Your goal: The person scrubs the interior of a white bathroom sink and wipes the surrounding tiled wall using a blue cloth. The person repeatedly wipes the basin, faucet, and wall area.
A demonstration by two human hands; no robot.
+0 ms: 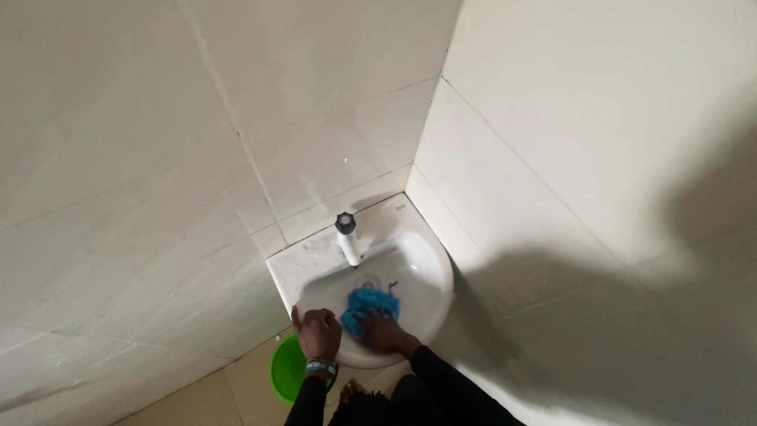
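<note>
Our left hand [318, 331] curls closed over the near rim of the white basin [430, 304], thumb up on the edge, while our right hand [384, 329] presses down, fingers bent, on the blue scrubbing cloth [367, 303] inside the bowl. Below our left wrist sits a green bucket [285, 369]. Beyond the cloth, the drain [370, 280] and tap [347, 237]. We judge the scrubbing mid-way: whether the far ledge, which shows faint smears, has been wiped we cannot tell.
</note>
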